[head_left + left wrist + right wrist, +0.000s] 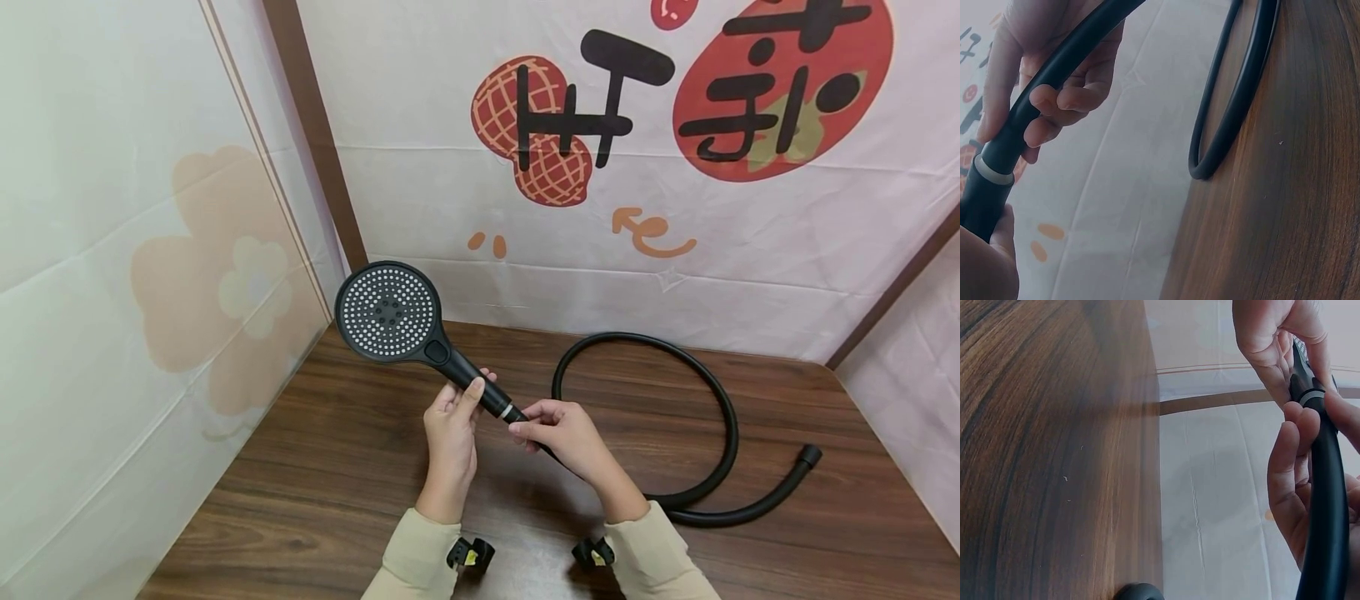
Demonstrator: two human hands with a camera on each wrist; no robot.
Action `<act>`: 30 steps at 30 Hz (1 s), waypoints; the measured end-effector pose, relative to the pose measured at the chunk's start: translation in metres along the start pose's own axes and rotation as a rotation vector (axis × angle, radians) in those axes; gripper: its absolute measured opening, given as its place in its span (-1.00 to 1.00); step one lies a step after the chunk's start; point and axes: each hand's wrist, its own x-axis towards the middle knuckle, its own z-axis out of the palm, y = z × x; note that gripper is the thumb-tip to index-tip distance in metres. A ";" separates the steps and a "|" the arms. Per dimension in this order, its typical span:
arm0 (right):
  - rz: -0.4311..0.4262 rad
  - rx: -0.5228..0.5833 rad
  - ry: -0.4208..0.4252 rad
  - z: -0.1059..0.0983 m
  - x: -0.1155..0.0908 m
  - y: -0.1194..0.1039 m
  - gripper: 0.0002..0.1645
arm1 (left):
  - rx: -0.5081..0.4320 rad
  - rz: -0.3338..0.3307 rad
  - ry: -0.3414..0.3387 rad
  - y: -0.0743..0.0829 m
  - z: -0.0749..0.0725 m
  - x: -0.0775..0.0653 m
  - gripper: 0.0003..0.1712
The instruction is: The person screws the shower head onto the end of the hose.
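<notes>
Shower head (387, 312): black, held above the tabletop (300, 508) left of centre, tilted, with its dotted spray face toward the head camera. Left hand (452, 421): fingers curled round the lower handle (457, 367). Right hand (558, 433): fingers (1079, 97) pinching the black hose (731, 417) at its upper end, just beside the pale ring (992, 172) at the joint. Hose and handle meet there; whether the thread is tight cannot be told.

Surroundings: the hose passes behind the right hand and forearm, which hide part of its run, then lies in a wide loop to the right, crossing itself near the right sleeve (652, 542). Its free end fitting (810, 455) rests at far right, well apart from both hands. The far side of the loop lies near the printed back cloth (420, 208). A flowered side cloth (90, 250) stands to the left of the shower head. Dark wrist devices (471, 554) sit at the inner side of both cuffs, over the tabletop's near part.
</notes>
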 end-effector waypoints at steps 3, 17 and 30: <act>-0.003 0.001 -0.009 0.000 0.000 -0.001 -0.69 | -0.001 0.002 -0.001 0.000 0.000 0.000 -0.60; -0.016 0.005 -0.045 0.000 -0.002 -0.003 -0.65 | -0.002 0.005 -0.003 0.000 0.001 0.000 -0.60; -0.001 0.005 0.004 0.001 -0.001 -0.001 -0.66 | -0.006 0.003 -0.006 0.000 0.001 -0.001 -0.60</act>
